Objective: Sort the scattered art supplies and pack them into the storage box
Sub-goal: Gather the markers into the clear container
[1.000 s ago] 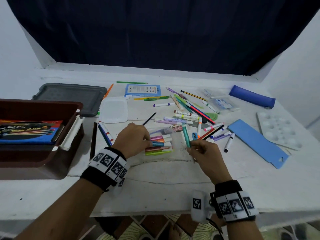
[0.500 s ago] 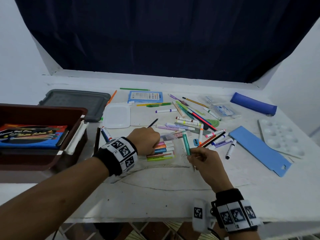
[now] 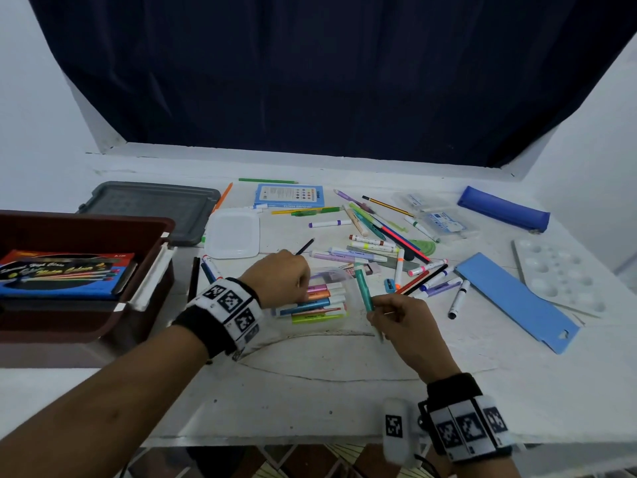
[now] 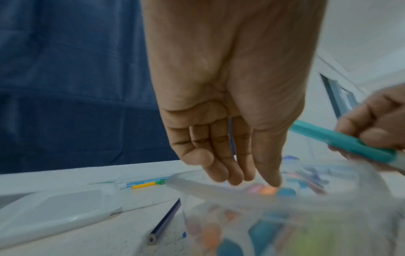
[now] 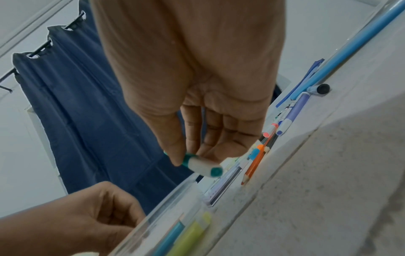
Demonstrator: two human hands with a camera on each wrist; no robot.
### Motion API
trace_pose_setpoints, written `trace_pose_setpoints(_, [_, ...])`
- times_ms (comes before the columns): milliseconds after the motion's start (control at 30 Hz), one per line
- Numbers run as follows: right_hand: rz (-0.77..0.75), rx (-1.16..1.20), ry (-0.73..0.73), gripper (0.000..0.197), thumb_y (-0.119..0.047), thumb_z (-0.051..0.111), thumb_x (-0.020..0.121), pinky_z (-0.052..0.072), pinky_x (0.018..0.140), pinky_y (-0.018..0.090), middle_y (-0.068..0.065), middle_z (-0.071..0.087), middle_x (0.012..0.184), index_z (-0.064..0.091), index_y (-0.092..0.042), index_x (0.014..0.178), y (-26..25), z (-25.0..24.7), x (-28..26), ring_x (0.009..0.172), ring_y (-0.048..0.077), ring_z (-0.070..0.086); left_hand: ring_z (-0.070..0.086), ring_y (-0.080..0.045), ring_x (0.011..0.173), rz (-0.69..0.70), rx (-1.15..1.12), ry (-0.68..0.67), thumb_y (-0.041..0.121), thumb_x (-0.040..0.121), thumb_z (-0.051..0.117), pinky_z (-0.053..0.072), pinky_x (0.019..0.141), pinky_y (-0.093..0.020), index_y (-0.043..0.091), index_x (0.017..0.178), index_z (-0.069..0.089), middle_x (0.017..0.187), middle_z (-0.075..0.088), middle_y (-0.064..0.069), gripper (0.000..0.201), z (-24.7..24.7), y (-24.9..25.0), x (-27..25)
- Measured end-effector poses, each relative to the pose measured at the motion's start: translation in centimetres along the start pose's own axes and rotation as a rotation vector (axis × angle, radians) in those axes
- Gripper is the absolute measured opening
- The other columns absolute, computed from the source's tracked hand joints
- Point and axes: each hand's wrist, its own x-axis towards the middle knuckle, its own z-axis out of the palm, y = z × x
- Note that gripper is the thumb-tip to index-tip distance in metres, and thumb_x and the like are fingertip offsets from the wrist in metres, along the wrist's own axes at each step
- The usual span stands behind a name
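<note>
My left hand (image 3: 281, 281) sits on the left end of a clear plastic case (image 3: 339, 274) that holds several coloured markers (image 3: 319, 301). Its curled fingers (image 4: 232, 171) hold the case's rim (image 4: 197, 186). My right hand (image 3: 379, 307) pinches a teal marker (image 3: 363, 288) between thumb and fingers, just right of the case, cap end pointing away. That teal marker (image 5: 206, 167) hangs above the case's rim. The brown storage box (image 3: 103, 224) stands at the left with a flat pencil pack (image 3: 62, 274) inside.
Loose markers and pencils (image 3: 372, 243) lie scattered behind the case. A grey lid (image 3: 148, 208) and a clear lid (image 3: 234, 232) lie beside the box. To the right are a blue pouch (image 3: 503, 208), a flat blue sleeve (image 3: 517, 301) and a white palette (image 3: 558, 274).
My left forearm has swung out to the lower left while the hand stays on the case. The right hand keeps the teal marker beside the case, a little closer to it.
</note>
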Motion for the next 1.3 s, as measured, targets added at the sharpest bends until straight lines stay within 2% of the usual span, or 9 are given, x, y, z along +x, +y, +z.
trace_pose_setpoints(167, [-0.208, -0.105, -0.057, 0.021, -0.01, 0.072, 0.085, 0.047, 0.067, 0.008, -0.01, 0.068, 0.087, 0.074, -0.013, 0.106, -3.3, -0.9, 0.9, 0.076, 0.003, 0.062, 0.06, -0.009, 0.081, -0.189, -0.188, 0.138, 0.027, 0.085, 0.069, 0.046, 0.071, -0.024, 0.026, 0.086, 0.07, 0.084, 0.064, 0.008, 0.002, -0.3, -3.1, -2.2])
trace_pose_setpoints(300, [-0.356, -0.306, -0.2, 0.023, -0.014, 0.072, 0.085, 0.049, 0.074, 0.02, -0.005, 0.073, 0.092, 0.075, -0.017, 0.107, -6.2, -0.7, 2.7, 0.077, 0.007, 0.06, 0.061, -0.013, 0.083, -0.408, -0.391, 0.168, 0.038, 0.082, 0.074, 0.046, 0.069, -0.025, 0.02, 0.109, 0.064, 0.095, 0.065, 0.0, 0.034, 1.6, -4.3, -3.6])
trace_pose_setpoints(400, [-0.43, -0.546, -0.321, 0.024, -0.018, 0.065, 0.09, 0.039, 0.073, 0.025, -0.003, 0.071, 0.097, 0.074, -0.02, 0.112, -7.1, 0.8, 4.0, 0.081, 0.009, 0.052, 0.066, -0.012, 0.064, -0.508, -0.566, 0.174, 0.036, 0.082, 0.075, 0.05, 0.055, -0.023, 0.013, 0.102, 0.063, 0.082, 0.071, -0.004, 0.033, 2.4, -4.2, -4.1])
trace_pose_setpoints(467, [-0.453, -0.688, -0.404, 0.024, -0.02, 0.062, 0.092, 0.039, 0.072, 0.026, -0.001, 0.069, 0.099, 0.074, -0.02, 0.113, -7.2, 1.8, 4.7, 0.084, 0.011, 0.053, 0.063, -0.012, 0.051, -0.528, -0.664, 0.189, 0.027, 0.085, 0.073, 0.048, 0.045, -0.021, 0.007, 0.095, 0.067, 0.069, 0.071, -0.006, 0.023, 2.6, -3.8, -4.2])
trace_pose_setpoints(533, [-0.448, -0.767, -0.471, 0.022, -0.017, 0.062, 0.091, 0.048, 0.075, 0.03, 0.002, 0.069, 0.099, 0.075, -0.016, 0.108, -7.4, 2.6, 5.2, 0.087, 0.016, 0.06, 0.062, -0.012, 0.047, -0.536, -0.736, 0.2, 0.02, 0.085, 0.072, 0.045, 0.041, -0.02, 0.004, 0.091, 0.068, 0.065, 0.07, -0.008, 0.017, 2.6, -3.6, -4.4])
trace_pose_setpoints(700, [-0.487, -0.881, -0.589, 0.018, -0.011, 0.065, 0.085, 0.052, 0.08, 0.033, 0.005, 0.071, 0.099, 0.075, -0.012, 0.099, -7.8, 3.8, 6.0, 0.09, 0.023, 0.063, 0.065, -0.02, 0.05, -0.54, -0.89, 0.24, 0.012, 0.084, 0.073, 0.054, 0.048, -0.026, -0.003, 0.087, 0.067, 0.064, 0.07, -0.019, 0.017, 2.9, -3.6, -4.8])
trace_pose_setpoints(867, [-0.494, -0.97, -0.66, 0.015, -0.012, 0.067, 0.083, 0.054, 0.078, 0.035, 0.01, 0.069, 0.097, 0.073, -0.015, 0.096, -7.9, 5.2, 6.5, 0.087, 0.03, 0.064, 0.064, -0.021, 0.049, -0.547, -0.985, 0.269, 0.009, 0.084, 0.073, 0.058, 0.057, -0.034, -0.003, 0.087, 0.066, 0.061, 0.068, -0.017, 0.015, 3.4, -3.7, -4.7])
trace_pose_setpoints(1133, [-0.545, -0.988, -0.752, 0.017, -0.021, 0.07, 0.085, 0.039, 0.068, 0.024, 0.004, 0.068, 0.093, 0.073, -0.014, 0.099, -9.6, 5.0, 7.1, 0.082, 0.022, 0.059, 0.064, -0.02, 0.048, -0.557, -1.028, 0.281, 0.009, 0.083, 0.074, 0.059, 0.055, -0.031, -0.001, 0.088, 0.066, 0.061, 0.068, -0.016, 0.014, 3.7, -3.8, -4.7])
trace_pose_setpoints(1300, [-0.594, -1.009, -0.779, 0.015, -0.019, 0.07, 0.083, 0.036, 0.059, 0.021, -0.002, 0.055, 0.074, 0.075, -0.014, 0.096, -9.7, 6.3, 7.0, 0.068, 0.021, 0.051, 0.064, -0.021, 0.05, -0.559, -1.038, 0.281, 0.01, 0.083, 0.075, 0.058, 0.057, -0.031, 0.0, 0.089, 0.066, 0.059, 0.068, -0.014, 0.014, 3.7, -3.8, -4.6])
